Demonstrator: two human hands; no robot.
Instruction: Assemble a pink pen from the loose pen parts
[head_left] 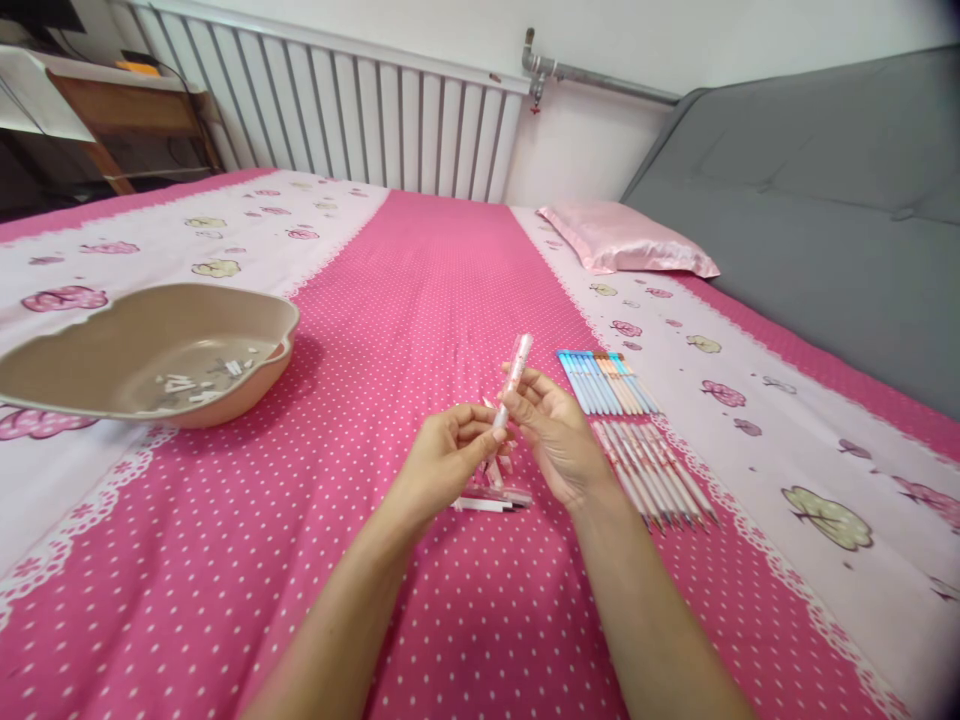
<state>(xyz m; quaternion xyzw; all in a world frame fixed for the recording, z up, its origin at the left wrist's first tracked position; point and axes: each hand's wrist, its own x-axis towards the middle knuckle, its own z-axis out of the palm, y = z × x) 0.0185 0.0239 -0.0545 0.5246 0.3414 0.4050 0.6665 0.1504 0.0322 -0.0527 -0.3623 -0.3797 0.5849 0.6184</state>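
A slim pen [517, 365] with a clear and white barrel and pink markings is held up, tilted, over the bed. My right hand [555, 435] pinches it around the middle. The fingertips of my left hand [450, 450] close on its lower white end. Beneath both hands lies a small pile of loose pen parts [484, 505], white and clear pink with dark tips, partly hidden by the fingers. Right of my right hand, several pale pens [652, 470] with reddish markings lie side by side. Just beyond them is a row of blue and peach pens [606, 383].
A beige basin [277, 330] at the left holds several small white pieces [178, 384]. Pink dotted bedding [450, 260] covers the bed. A pink pillow [626, 238] lies by the grey headboard [795, 170]. Behind are a white radiator [375, 110] and a desk [127, 100].
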